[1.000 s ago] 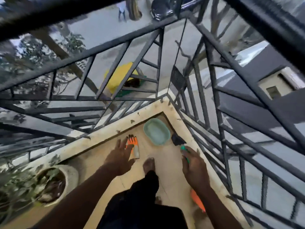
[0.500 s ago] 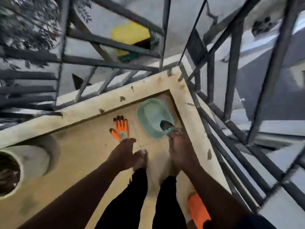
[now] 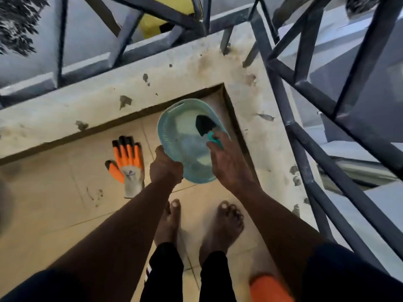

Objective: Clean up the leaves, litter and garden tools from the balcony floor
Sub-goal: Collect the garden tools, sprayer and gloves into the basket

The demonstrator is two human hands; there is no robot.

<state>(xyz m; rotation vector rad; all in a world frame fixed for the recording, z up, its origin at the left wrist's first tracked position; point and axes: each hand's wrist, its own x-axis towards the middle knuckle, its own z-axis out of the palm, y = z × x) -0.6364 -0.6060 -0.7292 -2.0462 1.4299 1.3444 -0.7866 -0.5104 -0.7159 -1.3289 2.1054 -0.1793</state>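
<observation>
Far left, an orange-and-grey work glove (image 3: 127, 164) lies flat on the tiled balcony floor (image 3: 54, 203), fingers pointing towards the pale concrete ledge (image 3: 98, 110). It lies near the person's left hand (image 3: 165, 168) without touching it.

That left hand has its fingers curled over the near-left rim of a teal plastic basket (image 3: 172, 131) and grips it firmly. The basket sits in the corner where the two runs of ledge meet; I cannot tell whether its base rests on the tiles or is raised off them.

Inside the basket, a small trowel (image 3: 204, 126) points its black blade towards the far side. The right hand (image 3: 229, 162) reaches in over the near-right rim, its fingers wrapped round the trowel's teal handle.

Below the hands, two bare feet (image 3: 224, 221) stand side by side on the tiles. An orange object (image 3: 268, 288) shows low down by the right leg, too blurred to identify.

A few dark leaf scraps (image 3: 125, 100) dot the ledge top. Further right, the grey metal railing (image 3: 305, 105) rises from the ledge.
</observation>
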